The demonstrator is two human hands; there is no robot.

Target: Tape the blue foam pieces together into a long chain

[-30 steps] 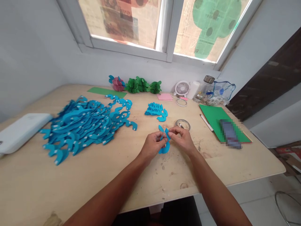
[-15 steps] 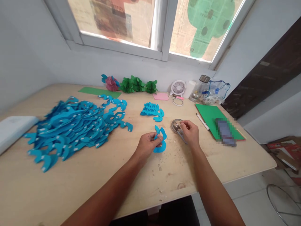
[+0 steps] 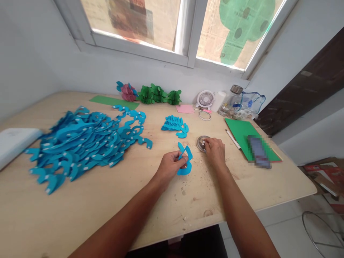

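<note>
My left hand (image 3: 172, 165) is closed on a curled blue paper cutout (image 3: 188, 165), pinching it between thumb and fingers above the table. To its right, my right hand (image 3: 215, 150) has its fingers pressed together at a round grey-brown object (image 3: 200, 145), perhaps a tape roll or a shallow dish. A small white bit shows at those fingertips; whether they grip it is unclear. Beyond my left hand lies a small row of overlapping blue cutouts (image 3: 172, 123). A large heap of blue cutouts (image 3: 83, 143) with white squares on them spreads over the left of the table.
Green paper flowers (image 3: 157, 94) and a pink one (image 3: 128, 92) stand by the wall, near a small fan (image 3: 205, 99) and a glass bottle (image 3: 232, 100). On the right are a pen (image 3: 233, 139), green sheets (image 3: 242, 132) and a blurred dark item (image 3: 259, 152). Scraps dot the tabletop (image 3: 161, 215).
My right hand has moved slightly down and left onto the round object; a greyish strip seen beside it earlier is now hidden. My left hand keeps its pinch on the blue cutout.
</note>
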